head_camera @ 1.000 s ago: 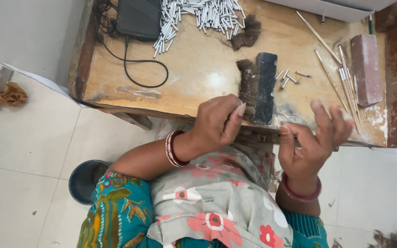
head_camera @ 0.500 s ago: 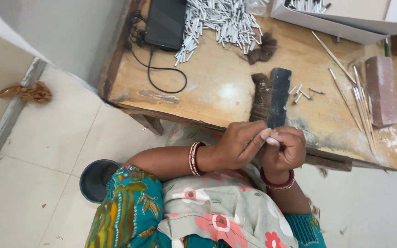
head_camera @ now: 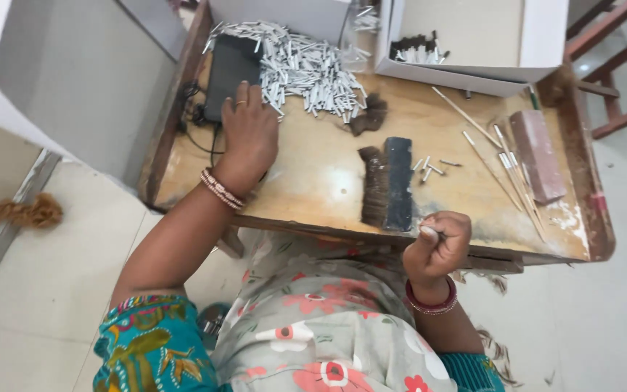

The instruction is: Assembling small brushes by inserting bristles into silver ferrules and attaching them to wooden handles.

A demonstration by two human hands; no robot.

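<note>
- The right hand is curled into a loose fist at the near edge of the table, thumb and fingertips pinching one small pale metal tube that pokes out on the thumb side.
- Just beyond that fist lies a flat black block with a tuft of dark brown bristle laid against its side; a few more short tubes are scattered past it.
- Further out from the right hand, thin wooden sticks fan across the worn top beside a reddish-brown rectangular block.
- The left hand lies flat and spread, palm down, gripping nothing, its fingertips at the edge of a heap of silvery tubes and touching a black flat device with a trailing cord.
- Beyond the heap stands an open white cardboard box.
- Everything rests on a scuffed, pale wooden table with a raised rim.
</note>
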